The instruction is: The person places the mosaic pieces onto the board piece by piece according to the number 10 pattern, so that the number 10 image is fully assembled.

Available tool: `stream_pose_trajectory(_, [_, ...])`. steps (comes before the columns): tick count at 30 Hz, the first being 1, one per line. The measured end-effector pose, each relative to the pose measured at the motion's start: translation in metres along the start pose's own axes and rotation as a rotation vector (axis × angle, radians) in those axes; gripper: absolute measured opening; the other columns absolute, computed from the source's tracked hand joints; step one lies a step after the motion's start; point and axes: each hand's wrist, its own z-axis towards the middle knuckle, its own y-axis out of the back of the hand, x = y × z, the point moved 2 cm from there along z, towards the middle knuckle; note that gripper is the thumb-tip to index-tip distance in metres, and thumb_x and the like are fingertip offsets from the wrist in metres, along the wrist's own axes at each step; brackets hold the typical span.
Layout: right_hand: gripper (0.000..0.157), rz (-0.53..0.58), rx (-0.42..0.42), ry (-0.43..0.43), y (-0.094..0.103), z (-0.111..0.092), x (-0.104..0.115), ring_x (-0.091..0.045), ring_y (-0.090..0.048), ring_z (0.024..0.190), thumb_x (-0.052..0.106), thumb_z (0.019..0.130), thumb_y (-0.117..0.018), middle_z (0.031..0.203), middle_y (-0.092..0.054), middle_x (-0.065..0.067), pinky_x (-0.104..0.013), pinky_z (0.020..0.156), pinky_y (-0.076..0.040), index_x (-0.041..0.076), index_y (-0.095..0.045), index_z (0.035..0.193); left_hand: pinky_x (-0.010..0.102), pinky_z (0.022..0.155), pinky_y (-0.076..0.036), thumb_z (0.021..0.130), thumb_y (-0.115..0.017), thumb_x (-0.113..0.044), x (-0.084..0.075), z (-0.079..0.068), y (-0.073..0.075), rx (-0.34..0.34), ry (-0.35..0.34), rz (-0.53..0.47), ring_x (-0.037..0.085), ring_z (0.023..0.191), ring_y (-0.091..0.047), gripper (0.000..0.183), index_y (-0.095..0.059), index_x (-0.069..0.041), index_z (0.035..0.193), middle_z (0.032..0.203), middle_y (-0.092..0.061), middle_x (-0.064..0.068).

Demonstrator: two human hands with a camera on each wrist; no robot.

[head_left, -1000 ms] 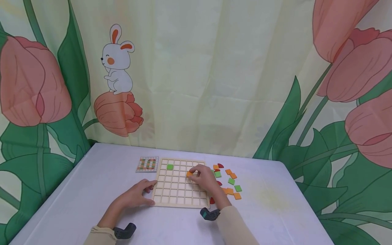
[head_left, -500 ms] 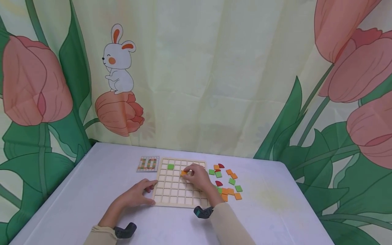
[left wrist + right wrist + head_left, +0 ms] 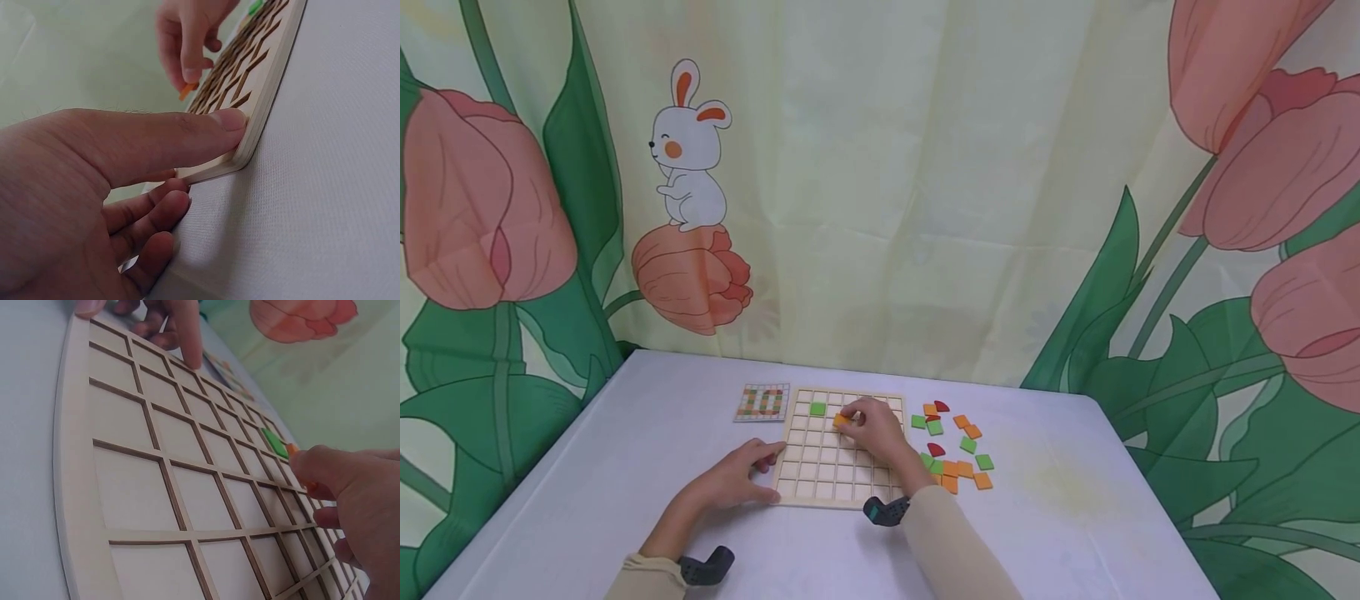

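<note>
A wooden grid board point(image 3: 842, 503) lies on the table, with one green square tile point(image 3: 817, 409) seated in a cell of its upper left. My left hand point(image 3: 733, 477) steadies the board's left side: the thumb presses the near corner, and the straight index finger touches the edge higher up. Over the upper middle of the grid, my right hand point(image 3: 880, 433) pinches an orange square tile point(image 3: 840, 422) between thumb and fingers. In the right wrist view this orange tile point(image 3: 292, 449) is partly hidden by the fingers, close to the green tile point(image 3: 275, 443).
Left of the board's far corner lies a small pattern card point(image 3: 762, 402) with coloured squares. To its right are scattered several loose orange tiles point(image 3: 964, 469), green tiles point(image 3: 984, 462) and red quarter-round pieces point(image 3: 936, 449). A printed curtain point(image 3: 880, 208) hangs behind the table.
My right hand has moved left across the board with the orange tile, closer to the green tile. More loose pieces show at the right. The left hand has stayed in place.
</note>
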Motion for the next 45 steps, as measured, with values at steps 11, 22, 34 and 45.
stream_pose_trajectory(11, [0.022,0.001,0.007,0.046,-0.009,0.013,0.008,-0.009,-0.050,0.074,0.028,0.086,-0.073,0.097,-0.066,0.006,-0.022,0.062,-0.040,0.017,-0.074,0.105,0.031,0.083,-0.043,0.066,-0.087,-0.023,0.004,0.002,0.001,0.001,-0.013,0.009,0.011,0.095,-0.049,0.083,-0.051,-0.010,0.140,0.101,-0.052,-0.004])
stream_pose_trajectory(22, [0.021,-0.059,-0.032,0.021,-0.019,0.024,0.016,-0.008,-0.048,0.069,0.032,0.085,-0.074,0.086,-0.064,0.006,-0.022,0.060,-0.037,0.019,-0.070,0.101,0.027,0.079,-0.041,0.067,-0.087,-0.022,0.005,0.002,0.002,0.006,-0.012,0.008,0.012,0.094,-0.048,0.083,-0.051,-0.010,0.140,0.101,-0.051,-0.003])
stream_pose_trajectory(34, [0.013,-0.173,-0.069,0.048,-0.029,0.031,0.016,-0.008,-0.046,0.064,0.029,0.085,-0.073,0.075,-0.055,0.006,-0.023,0.058,-0.037,0.020,-0.066,0.082,0.025,0.076,-0.040,0.069,-0.086,-0.024,0.003,-0.001,0.002,0.032,-0.077,0.007,0.013,0.094,-0.048,0.082,-0.049,-0.007,0.141,0.102,-0.051,-0.001])
stream_pose_trajectory(45, [0.003,-0.067,-0.055,0.038,-0.031,0.033,0.019,-0.010,-0.051,0.073,0.018,0.089,-0.068,0.099,-0.066,0.001,-0.026,0.067,-0.044,0.017,-0.071,0.091,0.027,0.078,-0.040,0.068,-0.087,-0.023,0.000,-0.002,0.003,0.021,-0.033,0.008,0.012,0.093,-0.048,0.082,-0.050,-0.008,0.140,0.101,-0.052,-0.002])
